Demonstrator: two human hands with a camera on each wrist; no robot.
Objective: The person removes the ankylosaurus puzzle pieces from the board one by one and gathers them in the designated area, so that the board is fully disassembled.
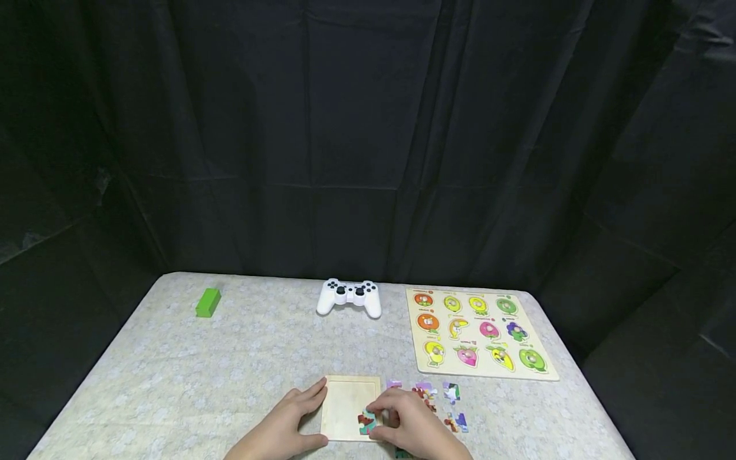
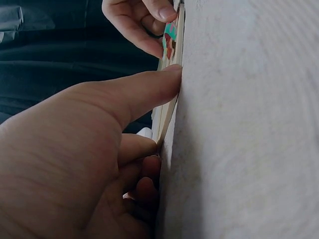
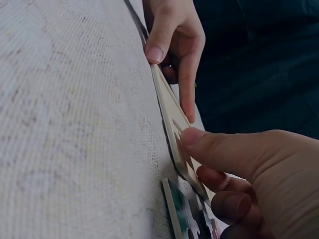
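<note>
A shallow square wooden puzzle tray [image 1: 344, 409] with a raised rim lies at the near middle of the table. My left hand [image 1: 290, 418] holds it by the left side, thumb at the near corner and fingertips at the far one. My right hand [image 1: 411, 421] pinches a teal and red-brown jigsaw piece [image 1: 365, 421] in the tray's near right corner. The same piece [image 2: 168, 42] shows beyond my left thumb in the left wrist view. Whether it lies flat on the tray floor, I cannot tell.
Several loose jigsaw pieces [image 1: 452, 391] lie right of the tray, some partly behind my right hand. Farther right is a fruit peg puzzle board [image 1: 473, 370]. A white game controller [image 1: 349, 297] sits at the back, a green block [image 1: 208, 303] at the back left.
</note>
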